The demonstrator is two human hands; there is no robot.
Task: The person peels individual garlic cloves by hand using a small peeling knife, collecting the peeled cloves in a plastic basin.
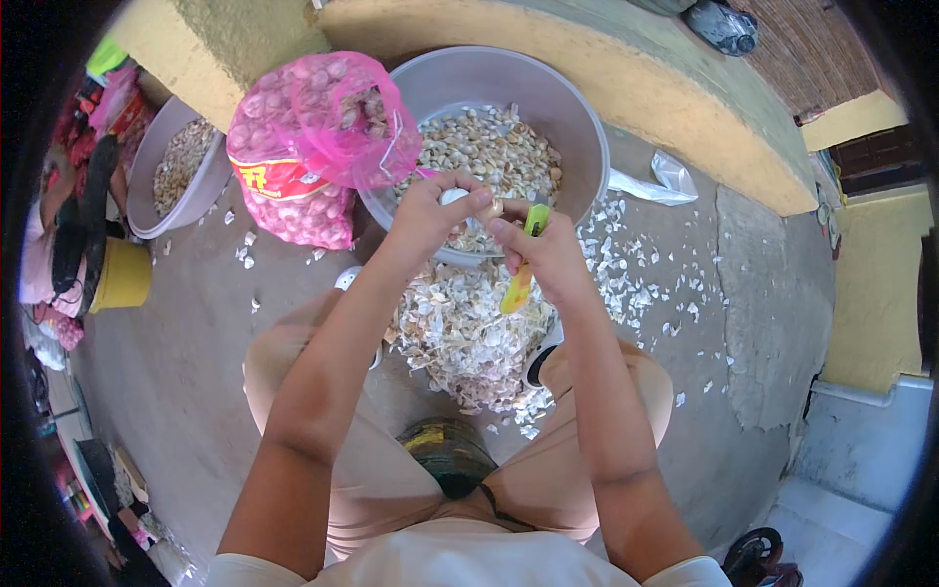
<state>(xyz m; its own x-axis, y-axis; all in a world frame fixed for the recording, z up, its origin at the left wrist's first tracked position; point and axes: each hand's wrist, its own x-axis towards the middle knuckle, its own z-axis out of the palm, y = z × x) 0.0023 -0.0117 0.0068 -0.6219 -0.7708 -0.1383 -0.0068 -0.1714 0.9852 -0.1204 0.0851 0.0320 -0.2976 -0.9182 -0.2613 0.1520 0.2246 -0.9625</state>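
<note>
Looks like mid-peel from where I'm standing: left hand [445, 207] pinching what seems a garlic clove [496, 208] at 12 o'clock, over the tub [579, 127]'s near side, right hand [548, 256] gripping a yellow-green cutter [518, 290]. Next move calls for a steady pinch and light cutter strokes, I reckon.
</note>
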